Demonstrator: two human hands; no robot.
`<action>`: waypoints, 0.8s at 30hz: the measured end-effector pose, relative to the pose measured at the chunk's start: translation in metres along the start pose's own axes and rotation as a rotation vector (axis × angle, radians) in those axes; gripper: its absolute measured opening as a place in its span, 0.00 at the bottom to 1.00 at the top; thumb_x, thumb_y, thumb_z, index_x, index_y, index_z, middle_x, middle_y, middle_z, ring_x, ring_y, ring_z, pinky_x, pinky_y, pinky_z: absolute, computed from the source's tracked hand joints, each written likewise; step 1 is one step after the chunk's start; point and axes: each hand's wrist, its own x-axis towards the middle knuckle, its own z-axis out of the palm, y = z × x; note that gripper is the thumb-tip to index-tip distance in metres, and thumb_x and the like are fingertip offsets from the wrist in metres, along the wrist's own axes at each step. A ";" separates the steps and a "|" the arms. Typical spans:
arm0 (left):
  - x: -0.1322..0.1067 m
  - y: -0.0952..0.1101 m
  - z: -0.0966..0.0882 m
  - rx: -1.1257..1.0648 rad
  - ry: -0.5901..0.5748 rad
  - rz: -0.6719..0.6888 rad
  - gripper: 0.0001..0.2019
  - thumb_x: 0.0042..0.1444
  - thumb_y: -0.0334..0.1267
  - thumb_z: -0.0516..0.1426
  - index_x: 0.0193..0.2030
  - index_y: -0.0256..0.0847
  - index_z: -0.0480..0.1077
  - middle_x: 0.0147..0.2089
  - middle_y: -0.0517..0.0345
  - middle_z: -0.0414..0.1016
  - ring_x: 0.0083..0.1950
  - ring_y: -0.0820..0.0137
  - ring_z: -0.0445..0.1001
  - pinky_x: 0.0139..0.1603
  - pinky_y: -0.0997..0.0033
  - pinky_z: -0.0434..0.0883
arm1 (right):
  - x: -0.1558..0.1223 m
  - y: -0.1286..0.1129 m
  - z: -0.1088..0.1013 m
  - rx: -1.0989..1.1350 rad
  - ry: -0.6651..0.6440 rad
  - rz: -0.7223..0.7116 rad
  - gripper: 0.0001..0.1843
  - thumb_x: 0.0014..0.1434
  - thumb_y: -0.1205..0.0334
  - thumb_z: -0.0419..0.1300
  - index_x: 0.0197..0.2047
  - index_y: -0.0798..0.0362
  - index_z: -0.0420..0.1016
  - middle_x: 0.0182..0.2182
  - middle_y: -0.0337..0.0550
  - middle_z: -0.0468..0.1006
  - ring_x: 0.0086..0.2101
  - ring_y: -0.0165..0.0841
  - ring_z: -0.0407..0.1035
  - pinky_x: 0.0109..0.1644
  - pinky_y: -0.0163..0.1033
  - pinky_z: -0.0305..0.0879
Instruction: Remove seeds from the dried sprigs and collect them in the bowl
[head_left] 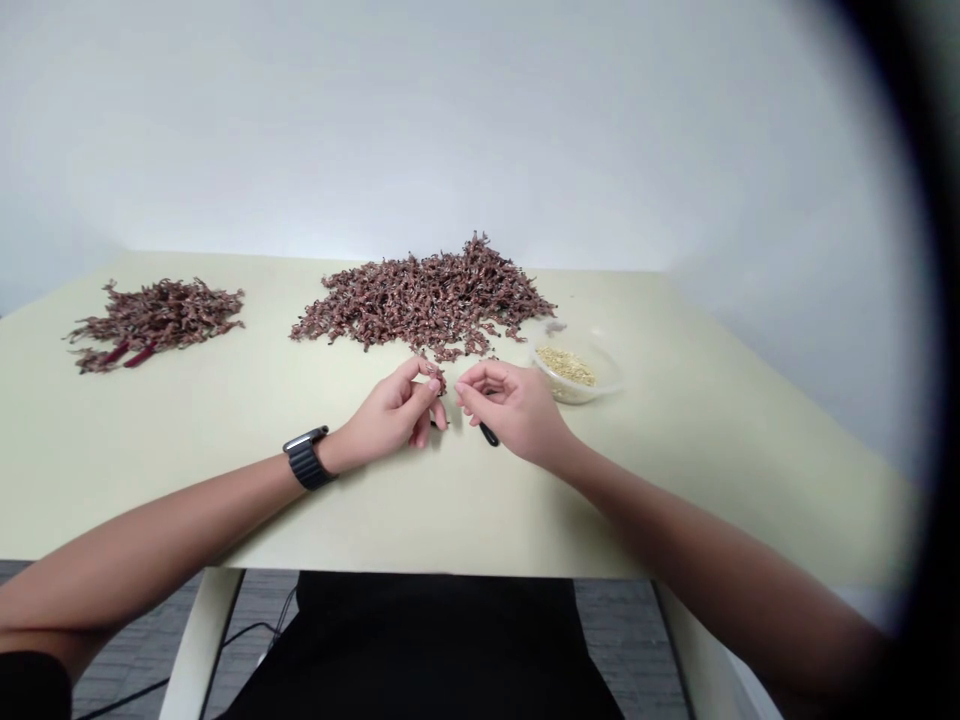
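Head view: left hand (386, 415) pinches a small, rough reddish-brown sprig (436, 380) between thumb and fingertips, long axis unclear. Right hand (510, 408) is half curled, a smooth black stick (489, 433) poking out toward 4 o'clock, grip on it unclear. Big dried pile (424, 300) at 12 o'clock, smaller pile (154, 322) at 10, clear bowl (611, 375) of pale grains (566, 365) at 2, all on a cream table (675, 480).

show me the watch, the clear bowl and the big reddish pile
black-banded watch (307, 460), head view, on the band at the left wrist
clear plastic bowl (615, 372), head view, on its right rim
large reddish-brown pile (424, 300), head view, on its middle
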 end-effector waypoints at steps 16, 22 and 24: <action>-0.005 0.001 0.003 -0.054 -0.044 -0.020 0.14 0.73 0.52 0.51 0.49 0.44 0.58 0.33 0.57 0.81 0.22 0.74 0.75 0.22 0.77 0.68 | -0.002 -0.007 0.002 -0.180 0.016 -0.089 0.08 0.65 0.57 0.63 0.40 0.51 0.82 0.29 0.40 0.81 0.27 0.30 0.71 0.31 0.37 0.68; -0.006 0.000 0.003 -0.057 -0.054 -0.018 0.14 0.73 0.51 0.52 0.48 0.43 0.58 0.33 0.56 0.81 0.23 0.72 0.76 0.25 0.74 0.72 | -0.003 -0.011 0.004 -0.206 0.004 -0.120 0.08 0.64 0.59 0.63 0.38 0.53 0.82 0.31 0.42 0.83 0.28 0.30 0.73 0.33 0.36 0.69; -0.006 0.001 0.004 -0.049 -0.057 -0.021 0.14 0.72 0.51 0.52 0.48 0.43 0.57 0.33 0.56 0.81 0.23 0.72 0.76 0.26 0.73 0.72 | -0.003 -0.011 0.004 -0.199 -0.002 -0.125 0.08 0.65 0.60 0.62 0.38 0.53 0.82 0.31 0.42 0.83 0.28 0.30 0.73 0.33 0.36 0.68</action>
